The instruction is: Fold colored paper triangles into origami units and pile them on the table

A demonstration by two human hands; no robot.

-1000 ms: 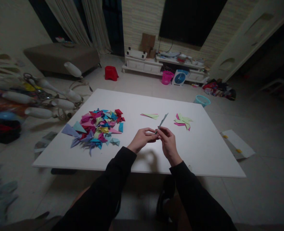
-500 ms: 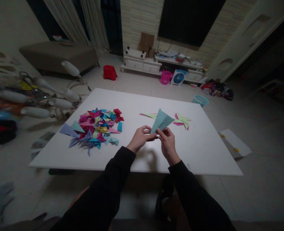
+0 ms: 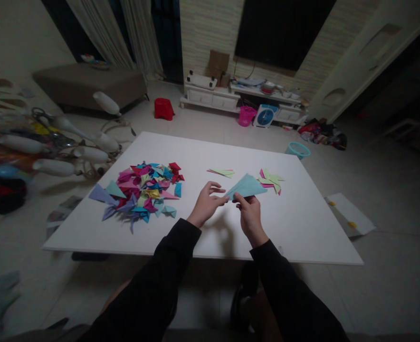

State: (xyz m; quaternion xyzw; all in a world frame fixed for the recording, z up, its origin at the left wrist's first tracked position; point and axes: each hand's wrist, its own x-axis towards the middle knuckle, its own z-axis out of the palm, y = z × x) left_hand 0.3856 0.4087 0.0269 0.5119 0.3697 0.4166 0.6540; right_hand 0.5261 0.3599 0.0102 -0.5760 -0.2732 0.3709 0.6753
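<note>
While the pale teal folded paper (image 3: 247, 185) is held above the middle of the white flat table (image 3: 192, 228), its narrow end lies towards the left hand (image 3: 205, 205) and its broad end slants up and out to the right. The right hand (image 3: 250, 213) has a narrow pinch on it near the narrow end, thumb on the near face and fingers curled behind. The left hand reaches in from the other side, fingers bent and spread apart, thumb extended at the tip; whether it grips the paper cannot be told. Both forearms, in black sleeves (image 3: 176, 247), converge from the near edge.

Compared with half a second earlier, the paper has tipped over to the right from a more upright position, and the slim lime-and-pink folded strips (image 3: 220, 173) beyond it are now fully exposed.

The paper is matt, creased and roughly wedge-shaped. Just beyond its broad end, lime and magenta folded pieces (image 3: 271, 180) lie crossed and overlapping, with pointed ends. Well to the left, a loose multicoloured heap of folded paper (image 3: 142, 190) shows sharp points, with red, blue, lilac and shiny gold pieces. The tabletop is smooth and straight-edged. Beyond its far right corner stands a turquoise round basket (image 3: 298, 150).
</note>
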